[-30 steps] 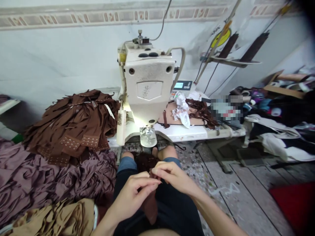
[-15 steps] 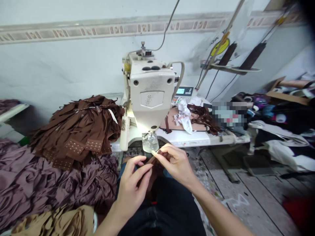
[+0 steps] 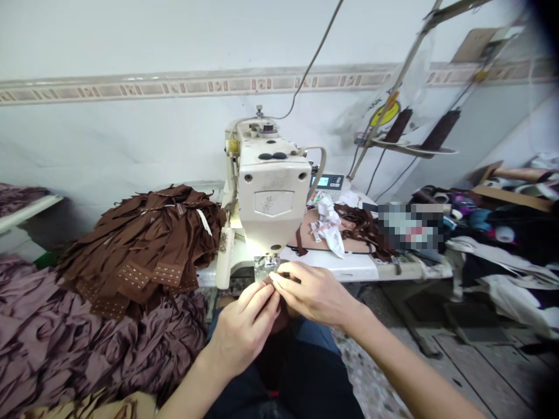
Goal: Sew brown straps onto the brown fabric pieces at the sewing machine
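Observation:
A white sewing machine stands in front of me, its lamp lighting the metal needle plate. Just before that plate, my left hand pinches a piece of brown fabric between thumb and fingers. My right hand grips the same fabric from the other side, its fingertips close to the presser foot. The two hands meet, fingertips nearly touching. Most of the fabric is hidden under the hands; a dark brown part hangs toward my lap.
Brown garments with hook-and-eye strips are heaped left of the machine, above mauve fabric. White and brown scraps lie to the right by a control panel. Brown thread cones stand on a rack behind.
My left hand has closed from a loose, parted pose onto the fabric. Both hands have drawn together near the needle plate. The view has tilted up slightly.

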Demonstrator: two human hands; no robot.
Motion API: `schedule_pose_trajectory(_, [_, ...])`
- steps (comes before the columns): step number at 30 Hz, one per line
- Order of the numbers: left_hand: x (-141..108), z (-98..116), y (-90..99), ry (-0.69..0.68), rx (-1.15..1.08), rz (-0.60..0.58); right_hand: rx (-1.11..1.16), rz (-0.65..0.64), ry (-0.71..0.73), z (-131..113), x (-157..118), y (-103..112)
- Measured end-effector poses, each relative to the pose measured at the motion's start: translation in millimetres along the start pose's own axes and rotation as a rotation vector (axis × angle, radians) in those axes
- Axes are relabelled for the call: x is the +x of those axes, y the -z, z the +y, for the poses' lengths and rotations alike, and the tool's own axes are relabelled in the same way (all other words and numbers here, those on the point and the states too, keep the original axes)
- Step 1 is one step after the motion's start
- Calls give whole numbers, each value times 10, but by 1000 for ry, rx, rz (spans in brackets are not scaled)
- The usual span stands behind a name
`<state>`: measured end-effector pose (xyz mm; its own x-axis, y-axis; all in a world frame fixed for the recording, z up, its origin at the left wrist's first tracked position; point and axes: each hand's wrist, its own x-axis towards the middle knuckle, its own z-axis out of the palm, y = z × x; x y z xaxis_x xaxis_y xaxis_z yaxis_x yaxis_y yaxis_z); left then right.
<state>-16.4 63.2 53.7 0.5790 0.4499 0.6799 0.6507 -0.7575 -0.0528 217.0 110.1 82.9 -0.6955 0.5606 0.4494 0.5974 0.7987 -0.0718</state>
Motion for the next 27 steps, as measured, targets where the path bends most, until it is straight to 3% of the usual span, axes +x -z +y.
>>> schedule_pose_trajectory(7, [-6,37,-23,16,-34,-19,8,-48,34,-85,-54,87])
schedule_pose_trajectory(11, [-35,69,-76,30,13,12,173,-28,-65,-57,-94,52])
schedule_pose_trajectory(15, [-19,102,-111,34,46,47,523,192,-315,1,-46,-81])
schedule_pose_trajectory(17, [4,106,-111,39,45,60,592,287,-382,22,15,-145])
schedule_pose_trajectory(22, [26,105,-108,53,17,74,510,207,-372,-9,120,-211])
schedule_pose_trajectory(27, [-3,136,-137,97,-16,102,285,148,-357,-64,102,-273])
